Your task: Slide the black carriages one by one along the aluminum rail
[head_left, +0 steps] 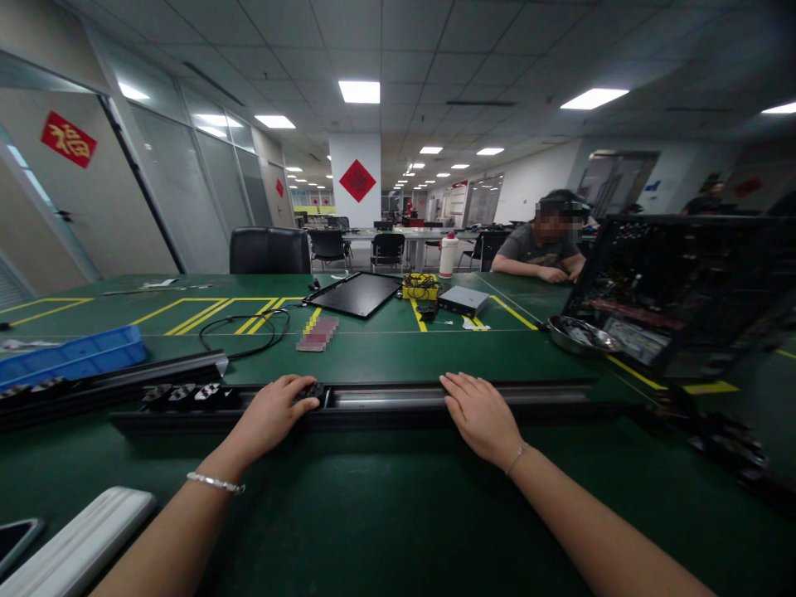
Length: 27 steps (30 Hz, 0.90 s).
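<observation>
A long black rail [385,400] lies across the green table [385,514] in front of me. My left hand [274,410] rests on it, fingers curled round a small black part [313,390] that sits in the rail's channel. My right hand [478,412] lies flat on the rail further right, fingers stretched out and holding nothing. Several more small black parts [180,391] sit in a row on the rail's left end.
A blue tray [68,355] and a second black rail [124,373] lie at the left. A black cable [249,327], a dark panel [357,293], a metal bowl [581,336] and an open black chassis [677,290] stand beyond. Another person [547,245] sits at the far side.
</observation>
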Each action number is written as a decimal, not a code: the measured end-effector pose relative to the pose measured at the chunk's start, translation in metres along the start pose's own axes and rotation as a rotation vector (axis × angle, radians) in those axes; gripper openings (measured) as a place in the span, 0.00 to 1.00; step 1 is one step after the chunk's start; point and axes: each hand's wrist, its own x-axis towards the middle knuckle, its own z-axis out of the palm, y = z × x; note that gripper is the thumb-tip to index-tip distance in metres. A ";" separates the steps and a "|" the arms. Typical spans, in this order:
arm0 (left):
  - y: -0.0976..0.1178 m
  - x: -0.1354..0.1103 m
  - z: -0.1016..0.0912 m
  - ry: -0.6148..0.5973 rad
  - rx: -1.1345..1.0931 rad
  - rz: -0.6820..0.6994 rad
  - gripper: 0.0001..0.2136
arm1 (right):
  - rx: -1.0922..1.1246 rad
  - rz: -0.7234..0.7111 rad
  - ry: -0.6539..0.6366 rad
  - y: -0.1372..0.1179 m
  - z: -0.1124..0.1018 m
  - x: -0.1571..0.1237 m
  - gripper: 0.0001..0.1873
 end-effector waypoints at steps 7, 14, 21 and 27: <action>0.000 0.000 0.001 -0.016 0.004 -0.009 0.22 | 0.000 0.002 0.004 0.000 0.001 0.001 0.24; 0.002 0.000 0.001 -0.006 0.010 -0.018 0.22 | -0.004 -0.004 0.014 0.001 0.001 0.000 0.24; 0.003 0.000 0.000 -0.002 0.039 -0.012 0.21 | 0.002 0.009 -0.004 0.001 0.001 0.000 0.24; 0.006 0.000 -0.001 -0.019 0.049 -0.025 0.22 | 0.008 0.016 -0.018 0.000 0.001 0.001 0.25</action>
